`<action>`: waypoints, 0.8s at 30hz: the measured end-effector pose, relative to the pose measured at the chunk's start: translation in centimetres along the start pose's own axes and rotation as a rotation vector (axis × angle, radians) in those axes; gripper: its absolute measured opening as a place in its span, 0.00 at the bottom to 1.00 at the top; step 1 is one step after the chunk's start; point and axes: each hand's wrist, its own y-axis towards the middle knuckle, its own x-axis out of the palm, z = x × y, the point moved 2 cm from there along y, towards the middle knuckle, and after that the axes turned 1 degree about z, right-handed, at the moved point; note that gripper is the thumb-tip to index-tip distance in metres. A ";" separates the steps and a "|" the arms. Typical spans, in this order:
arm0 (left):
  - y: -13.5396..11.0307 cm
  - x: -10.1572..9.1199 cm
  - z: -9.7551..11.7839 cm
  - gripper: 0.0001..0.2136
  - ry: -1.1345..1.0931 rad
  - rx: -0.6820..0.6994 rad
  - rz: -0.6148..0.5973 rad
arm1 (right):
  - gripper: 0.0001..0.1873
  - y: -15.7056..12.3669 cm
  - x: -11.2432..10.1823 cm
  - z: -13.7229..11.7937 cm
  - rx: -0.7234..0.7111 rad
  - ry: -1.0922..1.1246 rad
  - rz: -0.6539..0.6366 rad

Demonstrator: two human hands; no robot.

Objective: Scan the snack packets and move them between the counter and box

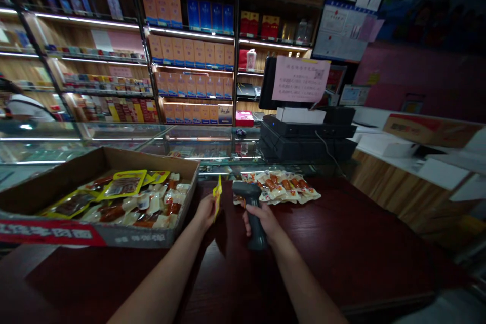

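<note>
My left hand [206,211] grips a yellow snack packet [217,196], held upright and edge-on above the dark red counter [341,243]. Facing it, my right hand [265,218] is wrapped round the handle of a dark grey barcode scanner [255,230], whose head points left toward the packet. A small gap separates scanner and packet. Just behind the scanner lies a group of clear vacuum-sealed packs of brown food [283,186]. To the left, an open cardboard box [144,235] holds yellow packets [123,184] and several clear vacuum packs [142,207].
Beyond the counter stands a glass display case [159,136]. A monitor with a pink notice [299,79] sits above black checkout equipment [307,139]. Shelves of boxed goods [190,50] line the back wall. At the far left a person [26,105] is partly visible.
</note>
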 end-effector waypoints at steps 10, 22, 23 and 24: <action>4.9 9.6 -1.4 0.10 0.410 0.234 0.157 | 0.15 -4.3 -8.4 -7.1 -0.138 -0.056 0.351; 5.4 10.4 -1.4 0.12 0.788 0.433 0.184 | 0.16 -5.1 -7.6 -6.5 -0.107 -0.054 0.329; 5.2 10.1 -1.2 0.12 0.793 0.447 0.187 | 0.16 -4.8 -7.3 -6.3 -0.101 -0.055 0.322; 5.0 9.8 -1.0 0.13 0.794 0.462 0.194 | 0.17 -4.6 -6.9 -6.0 -0.094 -0.056 0.313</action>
